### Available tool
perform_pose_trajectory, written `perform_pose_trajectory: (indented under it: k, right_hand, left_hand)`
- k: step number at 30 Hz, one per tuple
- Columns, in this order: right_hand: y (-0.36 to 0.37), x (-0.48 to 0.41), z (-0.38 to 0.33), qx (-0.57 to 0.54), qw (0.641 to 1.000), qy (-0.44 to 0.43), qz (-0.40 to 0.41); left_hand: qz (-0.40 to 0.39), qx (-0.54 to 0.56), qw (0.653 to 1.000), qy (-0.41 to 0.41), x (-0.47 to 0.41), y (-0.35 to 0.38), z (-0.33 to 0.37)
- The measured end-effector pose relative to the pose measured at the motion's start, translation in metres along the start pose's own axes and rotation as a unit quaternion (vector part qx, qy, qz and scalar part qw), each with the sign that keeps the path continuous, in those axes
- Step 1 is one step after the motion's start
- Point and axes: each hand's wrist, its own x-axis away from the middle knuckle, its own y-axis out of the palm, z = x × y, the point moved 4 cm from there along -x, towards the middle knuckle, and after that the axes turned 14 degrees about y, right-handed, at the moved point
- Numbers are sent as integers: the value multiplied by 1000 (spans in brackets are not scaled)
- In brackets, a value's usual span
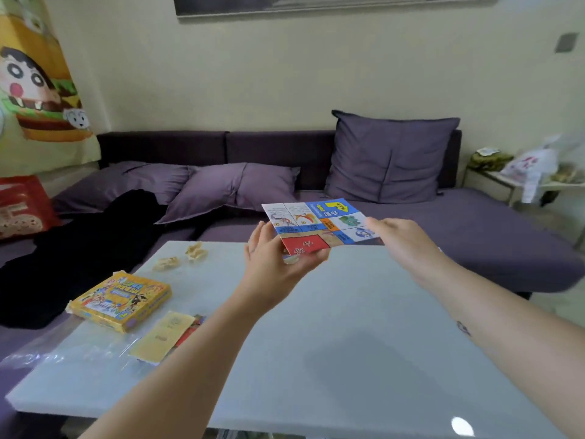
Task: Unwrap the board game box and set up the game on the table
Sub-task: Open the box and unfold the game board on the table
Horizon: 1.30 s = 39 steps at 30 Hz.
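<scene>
A folded colourful game board hangs in the air above the far side of the white table. My left hand holds its near left corner from below, thumb on the red panel. My right hand holds the board's right edge. The yellow game box lies on the table's left side. Beside the box lie a yellowish sheet over red pieces and crumpled clear wrap.
Two small crumpled scraps lie at the table's far left. A purple sofa with cushions runs behind the table, with a black cloth on its left part. A side table with bags stands at the right.
</scene>
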Motion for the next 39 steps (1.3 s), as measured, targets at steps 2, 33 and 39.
perform_pose_trajectory:
  k: [2, 33, 39]
  right_hand:
    - [-10, 0, 0, 44, 999, -9, 9]
    - [-21, 8, -33, 9, 930, -276, 244]
    - [-19, 13, -47, -35, 952, -275, 134]
  left_hand:
    - [-3, 64, 998, -26, -6, 6, 8]
    - [50, 432, 879, -194, -22, 24, 24]
    - [45, 421, 882, -209, -18, 28, 26]
